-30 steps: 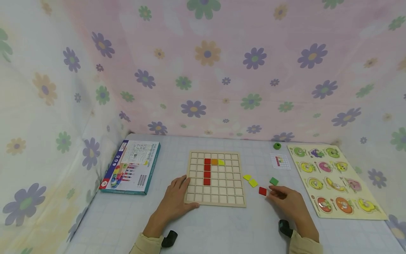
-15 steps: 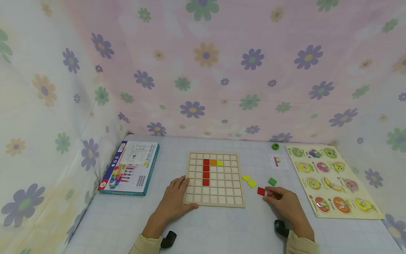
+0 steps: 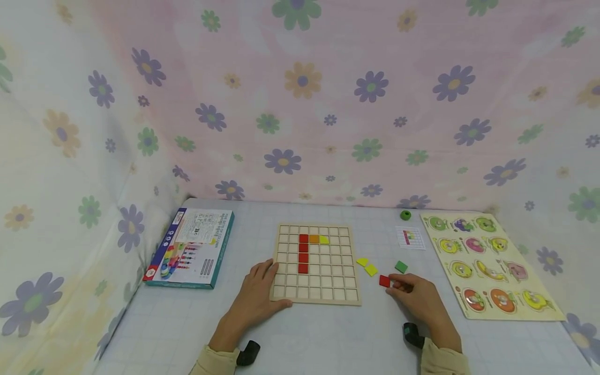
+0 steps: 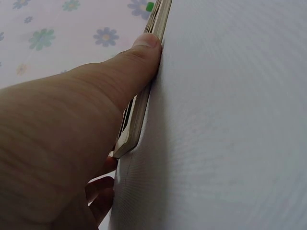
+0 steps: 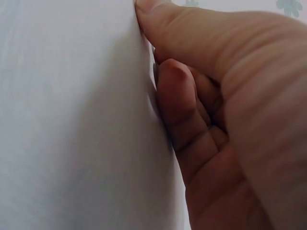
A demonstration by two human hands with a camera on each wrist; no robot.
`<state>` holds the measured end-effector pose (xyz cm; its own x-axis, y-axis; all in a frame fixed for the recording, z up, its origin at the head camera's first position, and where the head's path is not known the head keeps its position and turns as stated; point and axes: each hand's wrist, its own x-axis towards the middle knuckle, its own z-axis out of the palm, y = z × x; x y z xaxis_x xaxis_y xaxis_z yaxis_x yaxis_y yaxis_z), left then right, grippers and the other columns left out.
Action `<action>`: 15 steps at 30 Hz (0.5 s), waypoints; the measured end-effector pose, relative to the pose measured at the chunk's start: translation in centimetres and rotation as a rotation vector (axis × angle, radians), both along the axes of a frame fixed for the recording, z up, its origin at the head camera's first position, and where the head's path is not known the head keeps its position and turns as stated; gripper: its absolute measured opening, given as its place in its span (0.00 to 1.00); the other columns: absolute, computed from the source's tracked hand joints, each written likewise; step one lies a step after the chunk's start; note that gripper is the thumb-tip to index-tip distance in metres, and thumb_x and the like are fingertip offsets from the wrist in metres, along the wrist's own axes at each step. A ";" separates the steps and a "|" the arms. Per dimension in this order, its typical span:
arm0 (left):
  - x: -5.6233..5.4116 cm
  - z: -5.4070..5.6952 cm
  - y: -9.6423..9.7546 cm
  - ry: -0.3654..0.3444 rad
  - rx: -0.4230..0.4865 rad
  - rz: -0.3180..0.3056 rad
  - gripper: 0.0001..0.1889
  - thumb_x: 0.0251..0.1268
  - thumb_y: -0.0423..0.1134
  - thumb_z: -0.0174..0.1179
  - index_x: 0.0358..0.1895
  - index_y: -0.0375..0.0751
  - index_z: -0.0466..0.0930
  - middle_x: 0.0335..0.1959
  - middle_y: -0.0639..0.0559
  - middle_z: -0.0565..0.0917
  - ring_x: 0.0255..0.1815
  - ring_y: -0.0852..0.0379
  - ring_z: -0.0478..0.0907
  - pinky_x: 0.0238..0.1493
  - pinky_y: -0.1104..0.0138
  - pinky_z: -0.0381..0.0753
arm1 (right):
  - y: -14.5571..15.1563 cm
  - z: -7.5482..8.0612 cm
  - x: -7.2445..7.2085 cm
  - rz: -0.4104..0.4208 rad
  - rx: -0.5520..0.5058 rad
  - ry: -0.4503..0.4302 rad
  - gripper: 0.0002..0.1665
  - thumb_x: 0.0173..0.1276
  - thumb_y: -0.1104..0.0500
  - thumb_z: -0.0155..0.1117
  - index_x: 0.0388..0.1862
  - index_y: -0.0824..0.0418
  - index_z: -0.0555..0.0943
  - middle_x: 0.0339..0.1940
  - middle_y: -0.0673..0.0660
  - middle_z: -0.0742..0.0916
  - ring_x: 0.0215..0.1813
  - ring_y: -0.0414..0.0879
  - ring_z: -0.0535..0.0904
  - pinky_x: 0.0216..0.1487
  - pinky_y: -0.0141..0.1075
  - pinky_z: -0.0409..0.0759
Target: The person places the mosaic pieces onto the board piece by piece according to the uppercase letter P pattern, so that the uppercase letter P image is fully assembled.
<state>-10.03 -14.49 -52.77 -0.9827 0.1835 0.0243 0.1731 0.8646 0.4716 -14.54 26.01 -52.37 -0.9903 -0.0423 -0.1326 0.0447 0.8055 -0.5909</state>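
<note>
A wooden grid board (image 3: 328, 281) lies on the table in the head view. A column of red square tiles (image 3: 303, 258), an orange tile (image 3: 314, 239) and a yellow tile with one rounded corner (image 3: 324, 240) sit in its cells. My left hand (image 3: 258, 294) rests at the board's near left corner, thumb (image 4: 139, 57) straight along the near edge and fingers by the left side. To the board's right, my right hand (image 3: 420, 299) pinches a loose red tile (image 3: 384, 281) at its right edge with thumb and forefinger. The right wrist view hides that tile.
Two yellow pieces (image 3: 371, 270) and a green tile (image 3: 400, 266) lie near the right hand. Behind them are a pattern card (image 3: 410, 238) and a green bead (image 3: 405, 215). A fruit puzzle board (image 3: 487, 265) lies at right, a toy box (image 3: 192, 247) at left.
My right hand's thumb and forefinger have come left onto the edge of the loose red tile. The left hand stays at the board's corner. The head view has shifted slightly.
</note>
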 end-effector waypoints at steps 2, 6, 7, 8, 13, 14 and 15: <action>0.0 0.0 0.0 -0.001 -0.002 -0.001 0.53 0.53 0.64 0.73 0.77 0.38 0.64 0.77 0.40 0.64 0.76 0.40 0.61 0.73 0.43 0.66 | -0.1 0.1 0.0 0.003 -0.006 -0.002 0.23 0.63 0.53 0.76 0.56 0.61 0.87 0.36 0.50 0.86 0.38 0.44 0.76 0.39 0.33 0.75; -0.1 -0.2 -0.1 0.000 -0.010 -0.003 0.53 0.53 0.64 0.73 0.77 0.39 0.63 0.77 0.41 0.64 0.77 0.40 0.61 0.73 0.43 0.66 | -0.3 0.1 0.0 -0.001 -0.006 -0.019 0.22 0.65 0.54 0.75 0.56 0.60 0.87 0.37 0.50 0.86 0.39 0.45 0.76 0.40 0.33 0.76; -0.1 -0.3 -0.1 -0.001 -0.009 -0.003 0.53 0.53 0.64 0.73 0.77 0.39 0.63 0.78 0.41 0.64 0.77 0.40 0.61 0.73 0.43 0.66 | -0.4 0.2 0.0 0.002 -0.007 -0.021 0.22 0.65 0.54 0.74 0.56 0.60 0.87 0.37 0.51 0.86 0.39 0.45 0.76 0.41 0.33 0.76; -0.1 -0.3 -0.1 0.000 -0.009 -0.003 0.53 0.53 0.64 0.73 0.77 0.39 0.63 0.78 0.41 0.64 0.77 0.40 0.61 0.73 0.43 0.66 | -0.5 0.2 -0.1 0.005 -0.008 -0.022 0.21 0.66 0.54 0.74 0.55 0.61 0.87 0.37 0.51 0.86 0.39 0.45 0.76 0.41 0.34 0.76; -0.1 -0.4 -0.1 0.001 -0.006 0.000 0.53 0.53 0.64 0.73 0.77 0.38 0.63 0.77 0.40 0.64 0.77 0.40 0.61 0.73 0.43 0.65 | -0.8 0.4 -0.1 0.030 0.016 -0.010 0.20 0.66 0.55 0.74 0.55 0.62 0.86 0.36 0.51 0.85 0.38 0.45 0.77 0.40 0.36 0.77; -0.1 -0.3 0.0 0.001 -0.005 0.001 0.53 0.52 0.64 0.74 0.77 0.38 0.63 0.77 0.40 0.64 0.77 0.40 0.61 0.73 0.43 0.65 | -0.8 0.4 -0.1 0.032 0.024 -0.005 0.20 0.66 0.56 0.74 0.55 0.62 0.86 0.36 0.51 0.85 0.38 0.45 0.77 0.41 0.36 0.77; -0.1 -0.3 0.0 0.001 -0.007 0.003 0.53 0.52 0.64 0.74 0.77 0.38 0.63 0.78 0.40 0.64 0.77 0.40 0.61 0.73 0.43 0.65 | -0.9 0.4 -0.1 0.033 0.031 -0.002 0.20 0.66 0.56 0.74 0.55 0.62 0.86 0.35 0.51 0.85 0.38 0.45 0.77 0.41 0.36 0.77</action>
<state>-10.14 -14.53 -53.10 -0.9832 0.1810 0.0237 0.1711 0.8683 0.4656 -14.67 25.14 -52.01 -0.9882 -0.0705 -0.1361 0.0191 0.8243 -0.5658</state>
